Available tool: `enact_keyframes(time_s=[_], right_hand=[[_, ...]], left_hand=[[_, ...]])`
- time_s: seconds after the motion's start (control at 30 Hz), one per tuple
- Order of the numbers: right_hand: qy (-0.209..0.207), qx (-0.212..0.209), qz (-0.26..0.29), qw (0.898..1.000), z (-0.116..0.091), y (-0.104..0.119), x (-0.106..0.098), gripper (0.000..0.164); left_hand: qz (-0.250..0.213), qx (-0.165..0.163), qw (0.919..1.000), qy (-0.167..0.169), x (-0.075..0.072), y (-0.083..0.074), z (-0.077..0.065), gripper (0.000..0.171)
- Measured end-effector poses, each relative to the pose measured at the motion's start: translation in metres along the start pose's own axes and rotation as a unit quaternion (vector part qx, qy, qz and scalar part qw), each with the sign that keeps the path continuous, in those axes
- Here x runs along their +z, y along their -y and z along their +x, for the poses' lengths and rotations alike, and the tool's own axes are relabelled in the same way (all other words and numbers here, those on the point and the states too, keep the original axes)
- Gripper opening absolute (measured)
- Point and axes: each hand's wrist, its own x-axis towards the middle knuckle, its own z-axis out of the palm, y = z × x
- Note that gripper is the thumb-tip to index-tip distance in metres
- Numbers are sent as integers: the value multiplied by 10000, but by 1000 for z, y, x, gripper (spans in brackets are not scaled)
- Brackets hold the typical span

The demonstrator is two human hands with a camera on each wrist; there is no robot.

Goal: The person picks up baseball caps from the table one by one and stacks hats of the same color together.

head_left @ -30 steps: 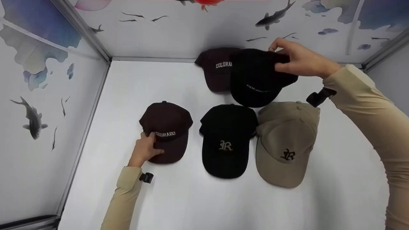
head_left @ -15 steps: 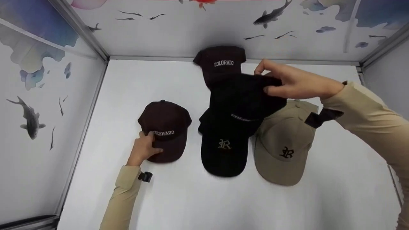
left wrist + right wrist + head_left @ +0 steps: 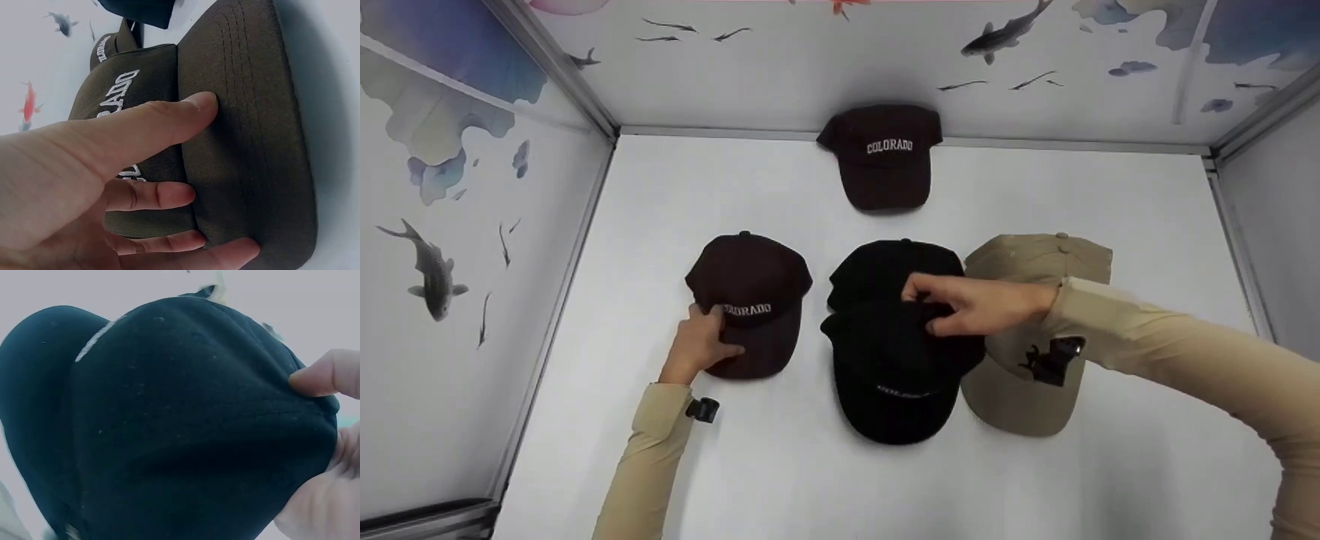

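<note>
My right hand (image 3: pixel 971 304) pinches a black cap (image 3: pixel 896 367) with white lettering by its crown. In the right wrist view, the thumb presses the cloth of this black cap (image 3: pixel 185 405) near its rear. In the head view it covers most of another black cap (image 3: pixel 877 266). My left hand (image 3: pixel 699 345) rests on a maroon cap (image 3: pixel 750 270) marked COLORADO. The left wrist view shows the thumb (image 3: pixel 169 121) lying on the brim (image 3: pixel 247 140), with loosely straight fingers beside it.
A beige cap (image 3: pixel 1027 412) lies on the right, partly behind my right wrist. Another maroon COLORADO cap (image 3: pixel 889 172) leans near the back wall. White panels printed with fish surround the white table (image 3: pixel 780 465).
My right hand has carried the black cap from beside the rear maroon cap toward the front, over the other black cap. The left hand stays put.
</note>
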Motion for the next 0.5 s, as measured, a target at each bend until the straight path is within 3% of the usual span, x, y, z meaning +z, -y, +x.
enact_keyframes(time_s=[0.27, 0.5], right_hand=[[-268, 564, 316, 9975, 23, -38, 4, 34], [-324, 803, -193, 9961, 30, -39, 4, 34]], left_hand=[[-2, 23, 10000, -10, 2, -1, 1, 52], [-21, -25, 10000, -13, 0, 1, 0, 50]])
